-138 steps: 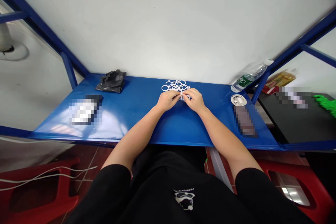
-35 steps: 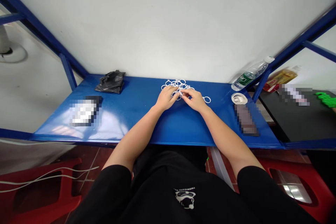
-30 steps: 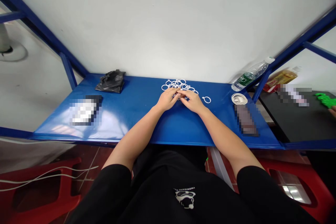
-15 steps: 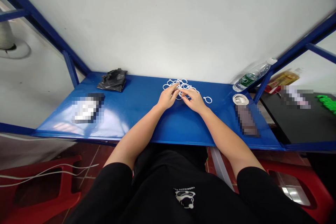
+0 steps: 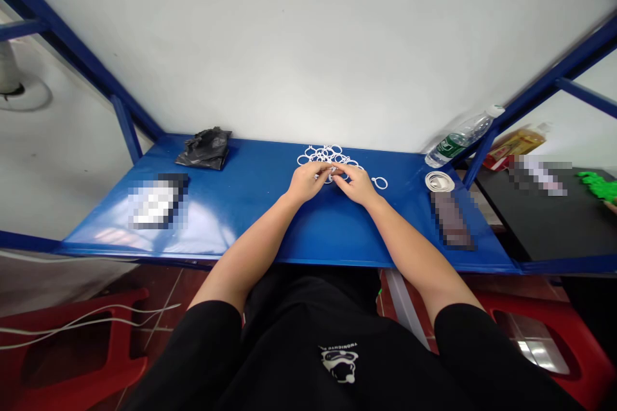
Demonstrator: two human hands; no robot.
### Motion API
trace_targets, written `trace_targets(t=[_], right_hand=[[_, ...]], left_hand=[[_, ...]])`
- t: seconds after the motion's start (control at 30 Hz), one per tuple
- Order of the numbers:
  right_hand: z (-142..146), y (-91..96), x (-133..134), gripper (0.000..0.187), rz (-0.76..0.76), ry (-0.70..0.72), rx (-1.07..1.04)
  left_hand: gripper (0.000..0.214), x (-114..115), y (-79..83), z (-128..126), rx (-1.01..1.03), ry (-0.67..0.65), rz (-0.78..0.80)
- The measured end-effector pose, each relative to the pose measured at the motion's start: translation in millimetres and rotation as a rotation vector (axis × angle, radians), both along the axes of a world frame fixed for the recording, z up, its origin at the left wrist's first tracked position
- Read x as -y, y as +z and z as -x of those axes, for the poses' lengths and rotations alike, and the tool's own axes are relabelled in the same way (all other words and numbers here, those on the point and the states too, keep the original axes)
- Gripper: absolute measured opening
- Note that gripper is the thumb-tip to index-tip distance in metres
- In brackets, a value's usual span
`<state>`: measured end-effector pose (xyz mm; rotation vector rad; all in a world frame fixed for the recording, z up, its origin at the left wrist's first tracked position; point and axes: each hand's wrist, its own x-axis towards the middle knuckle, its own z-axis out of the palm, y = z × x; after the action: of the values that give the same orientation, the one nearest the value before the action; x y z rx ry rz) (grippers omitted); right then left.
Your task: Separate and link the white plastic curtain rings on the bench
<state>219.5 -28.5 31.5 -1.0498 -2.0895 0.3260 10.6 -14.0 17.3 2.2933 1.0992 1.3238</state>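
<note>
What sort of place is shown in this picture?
Probably a simple indoor workspace: a blue table against a pale wall, white rings lying on it, and a red plastic seat nearby.

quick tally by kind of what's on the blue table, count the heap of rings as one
heap of white rings: 1
lone white ring: 1
black plastic bag: 1
clear plastic bottle: 1
white coil: 1
pixelated items: 2
total: 7

The person wears a plain black T-shirt [image 5: 284,359] whose loose short sleeves [image 5: 216,334] end near the elbows. Its chest carries a black-and-white cartoon print [image 5: 340,366], with small white lettering [image 5: 341,346], upside down, along the far side. Both forearms [image 5: 253,247] are bare.
</note>
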Motion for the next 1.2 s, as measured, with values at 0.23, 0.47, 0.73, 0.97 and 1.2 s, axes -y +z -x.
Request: trace_targets(t=[0.23, 0.47, 0.73, 0.97, 1.2], right_hand=[[-2.5, 2.6, -1.6, 0.028, -0.001, -0.048, 0.009], [-4.0, -0.8, -3.1, 0.024, -0.049, -0.032, -0.046], [-5.4, 3.7, -1.7, 0.024, 0.048, 0.021, -0.03], [-4.9, 5.9, -1.0, 0.028, 0.061, 0.009, -0.027], [-4.1, 8.3, 0.9, 0.031, 0.072, -0.007, 0.027]], left_hand=[[0.021, 2.9, 1.3, -1.9, -0.04, -0.059, -0.031], [0.016, 1.1, -1.4, -0.9, -0.103, -0.016, -0.029], [0.017, -3.4, -5.9, 0.7, -0.144, -0.014, -0.058], [0.026, -1.9, -4.9, 1.0, -0.132, 0.008, -0.037], [0.03, -1.1, -4.7, 0.2, -0.154, -0.019, -0.067]])
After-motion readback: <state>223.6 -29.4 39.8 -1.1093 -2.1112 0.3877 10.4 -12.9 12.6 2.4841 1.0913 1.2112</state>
